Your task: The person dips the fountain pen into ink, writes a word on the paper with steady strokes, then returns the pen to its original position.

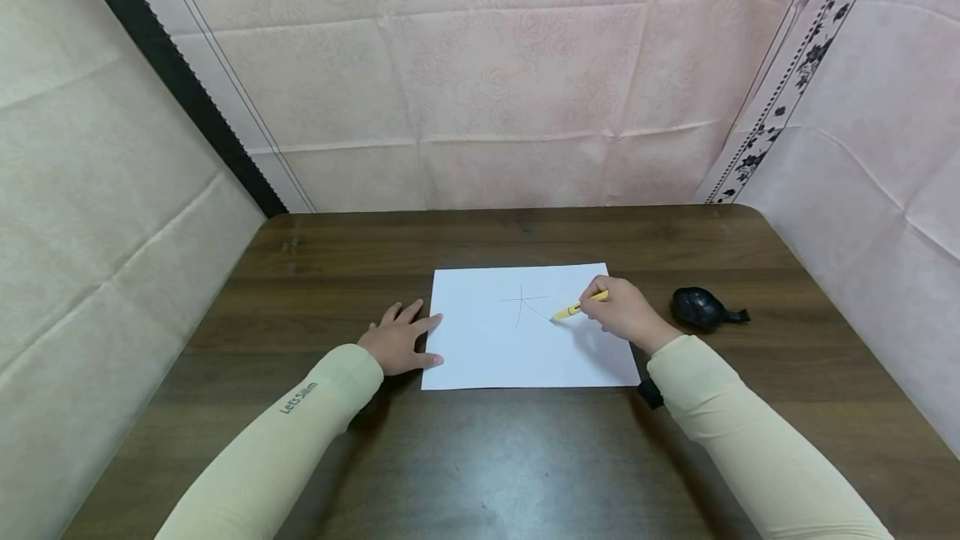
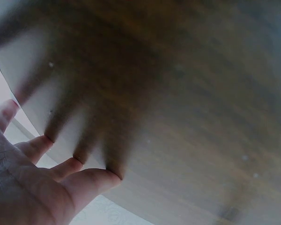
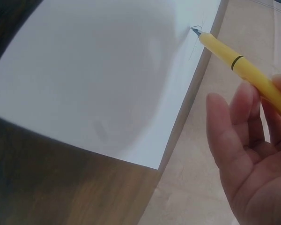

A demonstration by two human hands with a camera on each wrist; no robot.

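Note:
A white sheet of paper [image 1: 480, 348] lies on the wooden table. Thin crossing lines and a slanting stroke are drawn on its upper middle. My right hand [image 1: 626, 312] pinches a yellow fountain pen [image 1: 581, 304] near the sheet's right side. In the right wrist view, the metal nib of the pen [image 3: 234, 58] meets the paper [image 3: 93, 70] at the end of a line. My left hand [image 1: 401, 340] rests at the sheet's left edge with spread fingers, thumb and index finger on the paper. The left wrist view shows the fingertips of this hand [image 2: 33, 183] on the tabletop.
To the right of my right hand, a glossy black rounded object [image 1: 699, 308] with a short neck lies on the brown table [image 1: 480, 457]. Pale patterned cloth [image 1: 487, 90] hangs behind the table and along both sides. A black band [image 1: 187, 90] runs down the cloth at left.

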